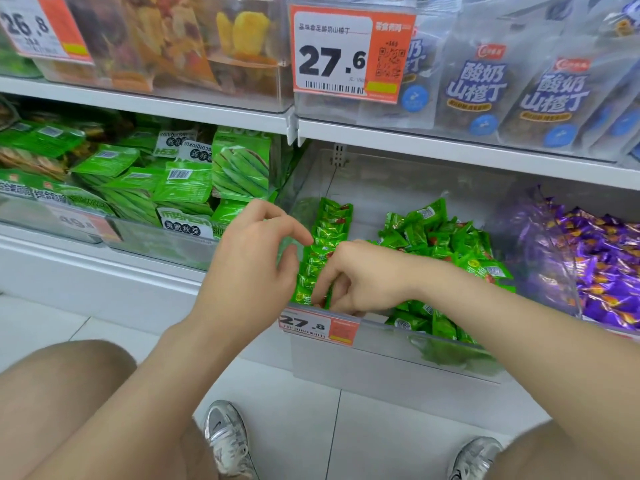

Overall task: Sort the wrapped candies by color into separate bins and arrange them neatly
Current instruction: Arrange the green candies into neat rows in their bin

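A clear plastic bin (388, 355) on the low shelf holds green wrapped candies. Along its left wall the candies stand in a tidy row (329, 230); a loose heap (443, 244) fills the middle and right. My right hand (360, 275) reaches over the front wall and pinches a green candy at the near end of the row. My left hand (256, 258) hovers just left of the row, fingers loosely curled, index finger touching the row's side, holding nothing. Purple wrapped candies (602, 265) fill the bin to the right.
A bin of green okra snack packets (194, 181) sits to the left. The shelf above (450, 147) overhangs the bins, carrying blue yoghurt-hawthorn packs and dried fruit. A price tag (318, 325) hangs on the bin front. My knees and shoes are below on white floor tiles.
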The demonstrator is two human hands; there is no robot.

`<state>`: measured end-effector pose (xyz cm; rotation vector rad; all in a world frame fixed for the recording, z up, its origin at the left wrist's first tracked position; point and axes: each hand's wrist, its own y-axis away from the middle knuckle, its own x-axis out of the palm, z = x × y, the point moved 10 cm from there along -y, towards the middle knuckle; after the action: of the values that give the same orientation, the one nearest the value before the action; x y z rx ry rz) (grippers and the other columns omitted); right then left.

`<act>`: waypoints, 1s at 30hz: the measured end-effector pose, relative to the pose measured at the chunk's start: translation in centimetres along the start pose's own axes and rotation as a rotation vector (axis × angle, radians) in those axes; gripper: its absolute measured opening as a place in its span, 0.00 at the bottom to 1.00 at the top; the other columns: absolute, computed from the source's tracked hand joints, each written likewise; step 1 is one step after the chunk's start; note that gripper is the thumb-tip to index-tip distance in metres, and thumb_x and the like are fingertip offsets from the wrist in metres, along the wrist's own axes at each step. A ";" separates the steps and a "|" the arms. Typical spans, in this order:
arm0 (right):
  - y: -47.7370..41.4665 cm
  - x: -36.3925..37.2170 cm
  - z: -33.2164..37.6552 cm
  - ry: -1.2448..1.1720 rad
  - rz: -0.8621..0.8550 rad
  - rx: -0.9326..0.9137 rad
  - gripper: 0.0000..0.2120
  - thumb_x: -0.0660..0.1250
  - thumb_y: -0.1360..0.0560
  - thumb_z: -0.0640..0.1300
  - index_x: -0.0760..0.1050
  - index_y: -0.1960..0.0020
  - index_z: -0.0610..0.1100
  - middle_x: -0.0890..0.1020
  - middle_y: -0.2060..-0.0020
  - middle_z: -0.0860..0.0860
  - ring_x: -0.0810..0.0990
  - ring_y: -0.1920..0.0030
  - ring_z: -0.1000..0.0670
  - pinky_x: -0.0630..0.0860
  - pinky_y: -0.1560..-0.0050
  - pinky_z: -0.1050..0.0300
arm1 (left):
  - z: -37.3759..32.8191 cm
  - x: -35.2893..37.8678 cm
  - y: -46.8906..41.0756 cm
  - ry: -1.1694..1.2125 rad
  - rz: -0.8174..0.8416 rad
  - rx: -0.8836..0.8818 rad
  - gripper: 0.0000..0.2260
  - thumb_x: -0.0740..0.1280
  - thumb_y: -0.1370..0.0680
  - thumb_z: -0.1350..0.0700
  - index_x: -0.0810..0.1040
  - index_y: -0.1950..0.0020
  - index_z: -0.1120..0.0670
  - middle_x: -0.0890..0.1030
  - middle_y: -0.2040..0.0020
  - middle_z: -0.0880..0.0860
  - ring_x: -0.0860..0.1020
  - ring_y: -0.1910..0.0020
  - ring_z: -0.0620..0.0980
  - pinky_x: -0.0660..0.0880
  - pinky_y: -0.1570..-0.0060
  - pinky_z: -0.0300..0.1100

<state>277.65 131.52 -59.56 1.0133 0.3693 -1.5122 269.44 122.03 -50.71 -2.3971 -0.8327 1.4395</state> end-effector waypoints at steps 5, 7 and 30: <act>3.7 -4.7 -2.1 -0.003 -0.112 0.036 0.06 0.76 0.25 0.38 0.86 0.51 0.47 0.88 0.64 0.50 0.87 0.64 0.52 0.85 0.58 0.55 | -3.0 0.1 0.4 -0.152 -0.028 0.230 0.13 0.69 0.23 0.68 0.84 0.45 0.54 0.76 0.45 0.52 0.73 0.48 0.56 0.72 0.48 0.49; 4.9 -4.3 -3.1 0.141 -0.026 0.069 0.09 0.80 0.29 0.40 0.87 0.51 0.50 0.87 0.63 0.55 0.86 0.62 0.59 0.83 0.56 0.59 | -3.9 1.1 0.5 -0.145 0.038 0.285 0.13 0.69 0.23 0.68 0.84 0.45 0.53 0.78 0.47 0.51 0.75 0.50 0.56 0.75 0.51 0.53; 9.8 -6.8 -4.5 -0.651 -0.344 -0.048 0.05 0.70 0.19 0.39 0.79 0.43 0.42 0.86 0.58 0.46 0.83 0.56 0.52 0.79 0.52 0.54 | -3.0 7.7 -0.2 0.704 0.300 -0.351 0.07 0.75 0.22 0.61 0.84 0.46 0.54 0.85 0.55 0.55 0.88 0.58 0.55 0.85 0.51 0.55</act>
<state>287.67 136.91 -53.87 0.3833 0.1120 -2.0332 274.71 126.89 -54.85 -3.0797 -0.5864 0.4322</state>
